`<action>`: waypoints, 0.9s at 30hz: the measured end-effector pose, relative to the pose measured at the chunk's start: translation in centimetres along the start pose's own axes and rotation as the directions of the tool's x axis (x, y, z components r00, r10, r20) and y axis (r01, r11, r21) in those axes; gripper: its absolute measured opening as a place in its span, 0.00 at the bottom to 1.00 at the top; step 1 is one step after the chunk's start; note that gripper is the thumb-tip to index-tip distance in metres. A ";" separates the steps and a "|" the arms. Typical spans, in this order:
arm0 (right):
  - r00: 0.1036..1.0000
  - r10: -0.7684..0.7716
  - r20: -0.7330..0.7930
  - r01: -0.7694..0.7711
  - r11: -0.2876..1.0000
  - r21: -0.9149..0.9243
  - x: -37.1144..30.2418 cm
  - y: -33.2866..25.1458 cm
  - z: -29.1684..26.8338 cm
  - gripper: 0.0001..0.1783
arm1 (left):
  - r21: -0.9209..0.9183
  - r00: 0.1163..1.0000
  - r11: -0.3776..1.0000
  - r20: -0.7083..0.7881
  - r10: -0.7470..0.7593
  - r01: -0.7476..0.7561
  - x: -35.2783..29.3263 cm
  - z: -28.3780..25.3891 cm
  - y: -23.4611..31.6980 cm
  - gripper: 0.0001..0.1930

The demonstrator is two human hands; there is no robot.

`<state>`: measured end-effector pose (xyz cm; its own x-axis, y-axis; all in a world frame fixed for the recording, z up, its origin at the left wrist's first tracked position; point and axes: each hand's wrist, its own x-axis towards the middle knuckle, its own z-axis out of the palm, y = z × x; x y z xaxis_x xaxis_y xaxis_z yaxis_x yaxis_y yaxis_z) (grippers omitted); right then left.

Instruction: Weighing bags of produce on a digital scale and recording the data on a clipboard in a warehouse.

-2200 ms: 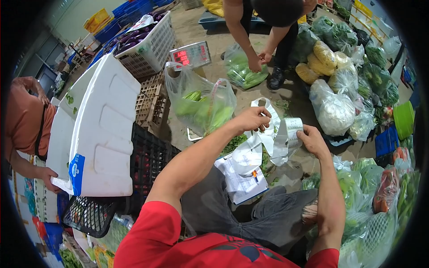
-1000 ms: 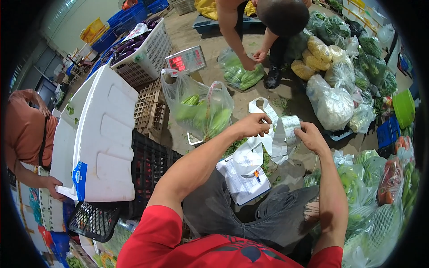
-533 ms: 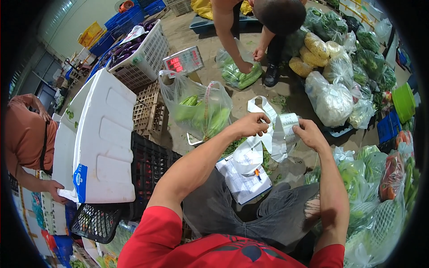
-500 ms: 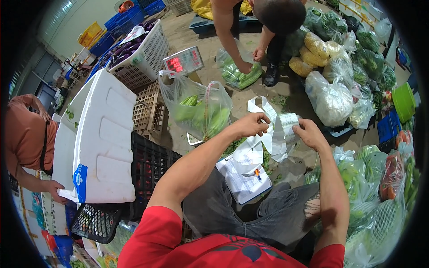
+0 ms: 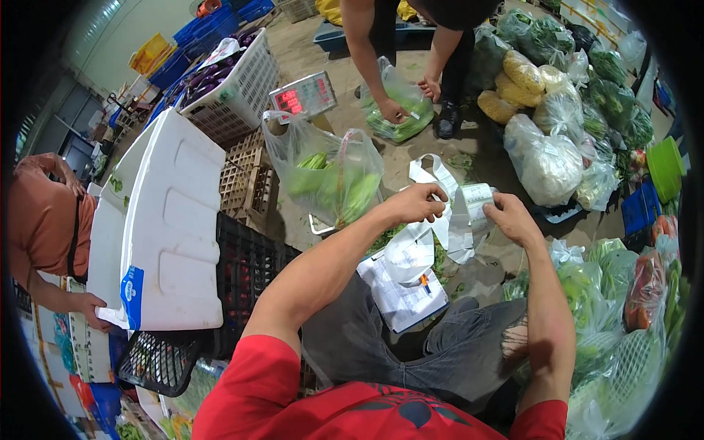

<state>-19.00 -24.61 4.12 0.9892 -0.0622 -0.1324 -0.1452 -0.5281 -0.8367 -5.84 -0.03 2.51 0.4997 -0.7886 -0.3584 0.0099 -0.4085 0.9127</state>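
Note:
My right hand point(image 5: 512, 218) grips a roll of printed white labels point(image 5: 478, 199) by its right side. Just left of the roll is my left hand point(image 5: 416, 203), its fingers bent together; whatever lies between the fingertips is too small to make out. A long white paper strip point(image 5: 411, 257) hangs in loops from around the roll, beneath my left hand. Some of it drapes over a clipboard with papers point(image 5: 400, 304) by my knees, where an orange pen point(image 5: 424, 281) lies. Beyond my left forearm, a clear bag of green vegetables point(image 5: 323, 176) rests on a scale point(image 5: 303, 95) with a lit red display.
A co-worker's hand point(image 5: 392, 111) touches another bag of greens point(image 5: 403, 121) on the floor ahead. Bagged vegetables point(image 5: 550, 161) crowd the right side. At left, another person's hand point(image 5: 93, 312) holds a white foam box point(image 5: 176, 242), beside a black crate point(image 5: 249, 271) and an eggplant basket point(image 5: 235, 81).
The co-worker's two hands have moved apart, and a small white tag now shows on their bag. My own hands and the label roll have barely moved.

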 end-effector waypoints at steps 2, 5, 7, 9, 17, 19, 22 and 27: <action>1.000 0.002 0.020 -0.002 1.000 -0.027 0.1 0.5 -0.2 0.15 | 0.008 1.000 1.000 0.002 -0.005 0.005 -0.1 0.2 0.3 0.18; 1.000 0.014 0.013 -0.014 1.000 -0.010 0.1 0.8 0.0 0.15 | 0.028 1.000 1.000 -0.004 -0.008 0.008 -0.2 0.3 0.5 0.17; 1.000 0.016 0.017 -0.016 1.000 -0.004 0.3 1.1 0.1 0.15 | 0.037 1.000 0.999 -0.008 -0.006 0.006 -0.2 0.3 0.5 0.17; 1.000 0.020 0.018 -0.020 1.000 0.002 0.4 1.4 0.0 0.15 | 0.039 1.000 0.999 0.003 0.006 -0.006 0.0 0.4 0.4 0.17; 0.999 0.022 0.033 -0.021 0.999 -0.032 0.4 1.1 -0.1 0.14 | 0.062 1.000 0.998 -0.002 0.016 -0.016 0.4 0.2 -0.3 0.17; 0.999 0.027 0.033 -0.026 0.999 -0.019 0.4 1.2 -0.1 0.14 | 0.065 1.000 0.998 0.001 0.022 -0.022 0.4 0.2 -0.2 0.17; 0.999 0.027 0.035 -0.027 1.000 0.003 0.3 1.4 0.0 0.14 | 0.081 1.000 0.997 0.003 0.016 -0.016 0.2 0.4 0.1 0.17; 0.999 0.026 0.044 -0.026 1.000 0.007 0.4 1.8 -0.1 0.15 | 0.092 1.000 0.996 0.008 0.008 -0.008 0.1 0.6 0.3 0.17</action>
<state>-18.89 -25.68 2.58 0.9835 -0.0383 -0.1770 -0.1709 -0.5200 -0.8369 -6.31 -0.46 2.61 0.4930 -0.7953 -0.3527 -0.0739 -0.4422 0.8938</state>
